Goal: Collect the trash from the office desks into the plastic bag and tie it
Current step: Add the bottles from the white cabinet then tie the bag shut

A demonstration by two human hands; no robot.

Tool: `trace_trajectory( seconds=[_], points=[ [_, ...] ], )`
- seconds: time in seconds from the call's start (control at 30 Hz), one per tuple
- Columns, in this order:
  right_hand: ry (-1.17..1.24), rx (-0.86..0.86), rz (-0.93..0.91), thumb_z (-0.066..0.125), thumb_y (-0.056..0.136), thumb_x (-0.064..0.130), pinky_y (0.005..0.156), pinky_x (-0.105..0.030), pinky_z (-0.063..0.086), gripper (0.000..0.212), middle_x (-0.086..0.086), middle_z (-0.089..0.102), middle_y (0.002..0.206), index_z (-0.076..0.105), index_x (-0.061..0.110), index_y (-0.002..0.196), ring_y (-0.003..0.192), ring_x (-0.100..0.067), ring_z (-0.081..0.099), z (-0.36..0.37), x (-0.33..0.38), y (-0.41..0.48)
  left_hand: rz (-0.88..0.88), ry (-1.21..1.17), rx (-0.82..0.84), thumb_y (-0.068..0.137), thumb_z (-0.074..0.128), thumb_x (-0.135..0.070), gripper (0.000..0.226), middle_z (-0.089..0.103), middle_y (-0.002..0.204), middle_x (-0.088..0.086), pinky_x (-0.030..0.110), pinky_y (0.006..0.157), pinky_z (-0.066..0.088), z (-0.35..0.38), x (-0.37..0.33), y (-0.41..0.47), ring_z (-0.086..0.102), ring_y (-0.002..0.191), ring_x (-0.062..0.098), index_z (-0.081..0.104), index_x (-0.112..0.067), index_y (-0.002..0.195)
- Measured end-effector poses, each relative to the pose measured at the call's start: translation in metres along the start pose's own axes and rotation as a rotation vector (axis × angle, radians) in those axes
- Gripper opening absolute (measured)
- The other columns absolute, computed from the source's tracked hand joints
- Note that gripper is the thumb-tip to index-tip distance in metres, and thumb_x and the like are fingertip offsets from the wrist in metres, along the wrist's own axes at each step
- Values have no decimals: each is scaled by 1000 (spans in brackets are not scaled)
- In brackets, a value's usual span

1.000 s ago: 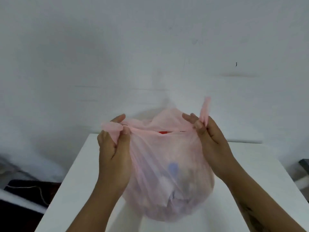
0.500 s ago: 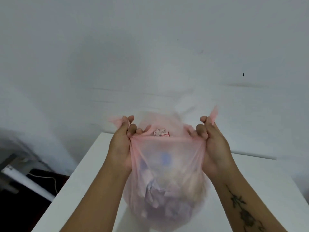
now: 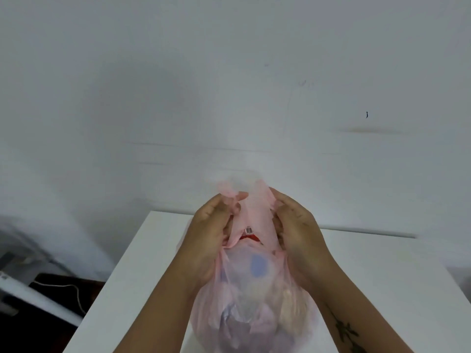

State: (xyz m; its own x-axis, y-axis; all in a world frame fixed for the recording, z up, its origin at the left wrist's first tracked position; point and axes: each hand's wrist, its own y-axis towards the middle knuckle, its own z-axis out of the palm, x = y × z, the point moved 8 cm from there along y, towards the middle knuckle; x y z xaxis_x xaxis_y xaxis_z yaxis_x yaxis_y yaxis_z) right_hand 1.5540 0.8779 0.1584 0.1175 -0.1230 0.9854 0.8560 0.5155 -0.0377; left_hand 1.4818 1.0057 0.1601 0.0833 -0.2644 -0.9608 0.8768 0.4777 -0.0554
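Both hands are on the plastic bag (image 3: 254,309) here, and they sit close together at its top. The left hand (image 3: 214,233) has its fingers (image 3: 235,200) curled tight round a bunch of the pink film on the left of the mouth. The right hand (image 3: 298,233) mirrors it, with its fingers (image 3: 277,203) clenched on the film of the other side. Between the two fists a band of pink plastic stands up, and its upper edge is blurred against the wall (image 3: 229,85).

The bag itself hangs below the hands, in front of the person and over the white bench (image 3: 142,263). It is bulging and see-through. Its bottom runs out of the lower edge of the view, so I cannot tell whether it rests on the bench.

The mouth is drawn narrow but not closed. In the gap shows a red and white packet (image 3: 248,234) with a barcode. Lower down, through the film, there is a blue patch (image 3: 258,266) and crumpled pale paper (image 3: 237,324).

A dark leafy tattoo (image 3: 346,332) marks the right forearm. Off the bench to the left, a thin pale cable (image 3: 74,294) lies on a dark surface.
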Motion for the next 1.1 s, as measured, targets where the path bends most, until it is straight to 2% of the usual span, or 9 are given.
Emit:
trace_trajectory(
  seconds=[0.07,0.23,0.37,0.47,0.57,0.63,0.77,0.93,1.1],
  points=[
    [70,-17,-46,44,104,19,82,-34,57,29,-1,74,107,67,31,116,97,-21,71,6,2,-1,5,48,83,99,55,-19,21,59,67,-1,18,48,34,7,-2,0,32,44,10,66,-14,117],
    [-29,-112,-98,58,97,11,74,-48,55,21,-21,69,91,64,25,83,83,-41,68,8,0,0,-81,79,176,92,63,-18,39,70,70,8,14,40,32,16,-1,2,39,35,5,52,-24,128],
    [-133,-1,-116,60,96,13,75,-42,55,11,-12,73,93,70,12,92,85,-32,70,11,8,2,-43,91,193,90,61,-27,21,67,63,1,16,41,30,16,-7,3,29,37,7,70,-13,102],
    [-195,83,-95,52,100,28,76,-40,54,22,-3,73,95,72,19,97,86,-24,68,12,12,0,-69,3,95,95,60,-16,16,65,66,9,14,42,41,11,-8,7,42,36,12,64,-2,88],
    [-214,85,-93,58,94,39,61,-25,49,23,4,69,77,66,18,90,65,-10,62,12,21,-3,-36,64,98,90,69,-23,24,70,73,13,28,49,50,12,-6,10,43,47,22,56,-4,83],
    [-255,38,-114,63,91,40,52,-24,40,30,2,61,69,60,12,80,54,-10,50,8,24,-1,-1,203,78,86,74,-27,36,74,75,13,35,53,55,10,-8,10,56,48,22,53,3,85],
    [-119,-54,-88,60,95,28,47,-20,38,29,0,58,71,56,3,81,52,-9,49,-2,20,4,99,328,112,87,71,-24,23,73,72,8,21,47,41,6,-20,11,45,44,10,62,-4,80],
    [-418,-261,-238,57,97,28,56,-21,43,24,3,65,73,57,17,75,61,-10,56,-11,25,7,263,513,-38,96,62,-24,29,55,60,-9,13,52,38,-3,-29,6,46,54,3,55,-7,73],
    [-611,-122,-260,65,89,18,53,-14,40,13,6,64,75,59,22,79,55,-4,54,2,21,18,277,572,-116,101,50,-33,31,50,62,-9,10,50,36,0,-25,4,43,54,2,46,-15,76]
  ],
)
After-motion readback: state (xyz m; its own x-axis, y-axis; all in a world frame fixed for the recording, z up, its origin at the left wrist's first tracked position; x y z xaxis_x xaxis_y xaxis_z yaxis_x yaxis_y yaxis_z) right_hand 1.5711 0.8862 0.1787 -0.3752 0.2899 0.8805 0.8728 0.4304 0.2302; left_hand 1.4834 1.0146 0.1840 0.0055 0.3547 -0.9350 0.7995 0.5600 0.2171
